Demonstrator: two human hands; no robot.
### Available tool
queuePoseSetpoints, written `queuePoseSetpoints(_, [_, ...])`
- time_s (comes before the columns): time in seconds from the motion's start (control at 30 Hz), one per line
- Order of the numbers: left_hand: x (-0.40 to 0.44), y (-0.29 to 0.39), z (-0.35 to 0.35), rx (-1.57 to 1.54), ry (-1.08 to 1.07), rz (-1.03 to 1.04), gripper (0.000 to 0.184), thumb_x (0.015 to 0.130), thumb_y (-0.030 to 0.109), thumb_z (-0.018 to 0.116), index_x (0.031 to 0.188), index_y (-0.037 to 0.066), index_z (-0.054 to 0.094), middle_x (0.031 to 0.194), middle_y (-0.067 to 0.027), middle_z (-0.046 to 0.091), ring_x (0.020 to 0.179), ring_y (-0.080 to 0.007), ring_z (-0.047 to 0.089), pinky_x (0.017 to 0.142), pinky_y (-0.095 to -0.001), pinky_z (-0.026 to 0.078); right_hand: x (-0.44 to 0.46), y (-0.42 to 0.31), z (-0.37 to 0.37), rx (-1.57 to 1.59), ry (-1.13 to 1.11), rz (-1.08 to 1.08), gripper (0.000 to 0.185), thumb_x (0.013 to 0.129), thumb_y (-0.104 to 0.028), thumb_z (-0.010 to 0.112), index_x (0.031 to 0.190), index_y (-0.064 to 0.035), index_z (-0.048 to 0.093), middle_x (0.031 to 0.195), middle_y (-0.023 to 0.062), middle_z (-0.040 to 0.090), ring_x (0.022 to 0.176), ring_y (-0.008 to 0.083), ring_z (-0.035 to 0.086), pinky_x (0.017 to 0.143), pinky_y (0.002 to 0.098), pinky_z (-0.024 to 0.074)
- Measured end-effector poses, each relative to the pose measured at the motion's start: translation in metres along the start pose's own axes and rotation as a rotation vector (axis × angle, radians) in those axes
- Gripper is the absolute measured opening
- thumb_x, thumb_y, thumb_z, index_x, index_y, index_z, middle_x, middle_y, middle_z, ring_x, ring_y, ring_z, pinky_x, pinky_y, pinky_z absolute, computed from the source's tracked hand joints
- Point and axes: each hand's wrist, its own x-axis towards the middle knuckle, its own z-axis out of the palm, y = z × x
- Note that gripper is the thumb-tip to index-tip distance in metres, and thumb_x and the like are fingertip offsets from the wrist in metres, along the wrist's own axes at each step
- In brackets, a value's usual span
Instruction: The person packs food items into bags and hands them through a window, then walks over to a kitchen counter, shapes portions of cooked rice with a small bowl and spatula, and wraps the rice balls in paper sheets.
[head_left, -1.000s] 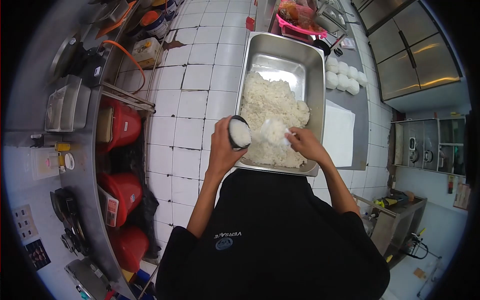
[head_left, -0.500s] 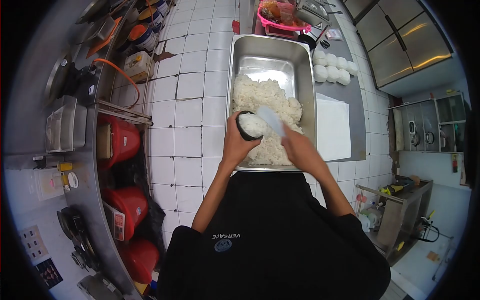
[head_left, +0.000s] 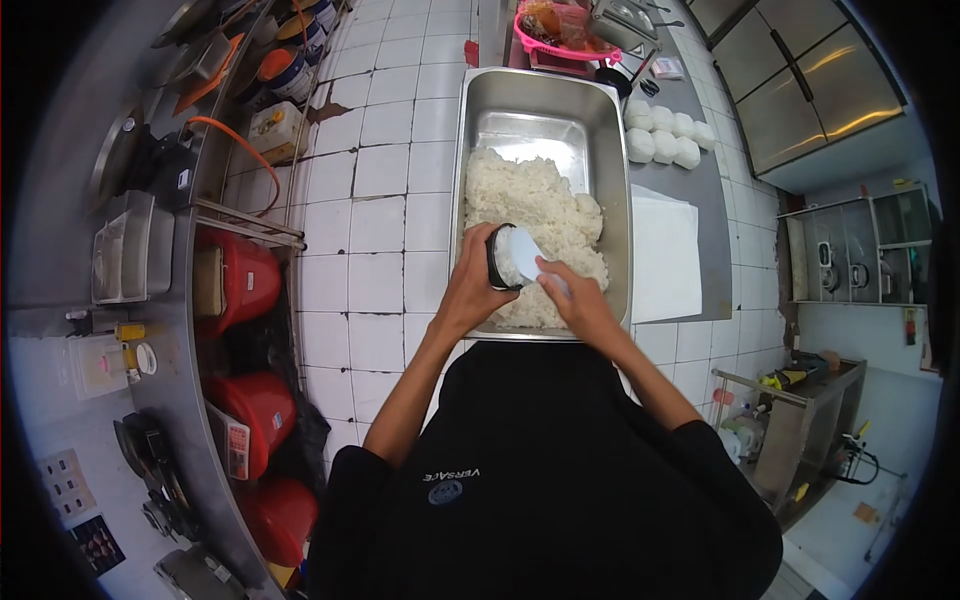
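Observation:
My left hand is wrapped round a small black bowl, which is tilted to the right and filled with white rice. In my right hand is a pale rice paddle, its blade laid against the rice at the bowl's mouth. Both hands are above a deep steel pan, where a broad heap of cooked rice covers the middle and near part. Bare metal shows at the pan's far end.
Right of the pan, several white rounded portions stand in rows on the grey table, near a white sheet. A pink basket with packets is beyond the pan. Shelving with red tubs lines the left.
The bowl has tipped from facing upward to facing right. The paddle has moved down and left onto the rice in it, and my right hand has come closer to the bowl.

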Motion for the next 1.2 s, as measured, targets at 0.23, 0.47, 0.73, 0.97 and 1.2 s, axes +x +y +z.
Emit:
queuePoseSetpoints(0.23, [0.000,0.005,-0.003,-0.073,-0.095,-0.171,0.089,0.058,0.004,0.085,0.134,0.002,0.039,0.131,-0.0168,0.046,0.125,-0.0369,0.049,0.105,-0.0416,0.042,0.000,-0.027,-0.003,-0.010,0.029,-0.033,0.033,0.099,-0.024,0.061,0.126,-0.0057,0.064,0.103,0.0237,0.070,0.086,0.0358,0.070,0.076,0.0383,0.0530])
queuePoseSetpoints(0.47, [-0.006,-0.005,-0.003,-0.060,-0.026,-0.134,0.092,0.058,0.008,0.088,0.135,0.003,0.038,0.130,-0.0174,0.048,0.123,-0.0374,0.050,0.104,-0.0402,0.043,0.012,-0.011,-0.004,0.128,-0.075,0.013,0.034,0.100,-0.022,0.060,0.128,-0.0025,0.063,0.113,0.0233,0.069,0.099,0.0341,0.069,0.086,0.0369,0.0517])
queuePoseSetpoints(0.73, [-0.007,-0.019,-0.003,-0.155,0.050,-0.222,0.094,0.056,0.005,0.091,0.134,0.003,0.038,0.125,-0.0177,0.051,0.121,-0.0322,0.053,0.104,-0.0383,0.043,0.022,0.004,-0.015,0.131,-0.181,0.116,0.035,0.104,-0.028,0.052,0.125,-0.0012,0.063,0.109,0.0187,0.071,0.098,0.0242,0.068,0.087,0.0362,0.0489])
queuePoseSetpoints(0.97, [-0.026,-0.039,-0.021,-0.089,0.429,-0.232,0.091,0.061,0.013,0.093,0.134,0.001,0.041,0.123,-0.0163,0.056,0.114,-0.0273,0.058,0.097,-0.0382,0.050,0.049,0.021,-0.014,-0.538,-0.389,0.145,0.034,0.099,-0.024,0.050,0.125,-0.0024,0.052,0.093,0.0239,0.069,0.089,0.0425,0.067,0.080,0.0523,0.0511])
queuePoseSetpoints(1.2, [-0.073,-0.042,0.013,-0.274,0.560,-0.282,0.090,0.065,0.014,0.093,0.133,0.001,0.036,0.123,-0.0164,0.053,0.115,-0.0259,0.056,0.097,-0.0371,0.049,0.038,-0.001,0.018,-0.689,-0.640,0.119,0.028,0.096,-0.021,0.050,0.116,-0.0026,0.059,0.099,0.0234,0.069,0.092,0.0410,0.068,0.081,0.0517,0.0531])
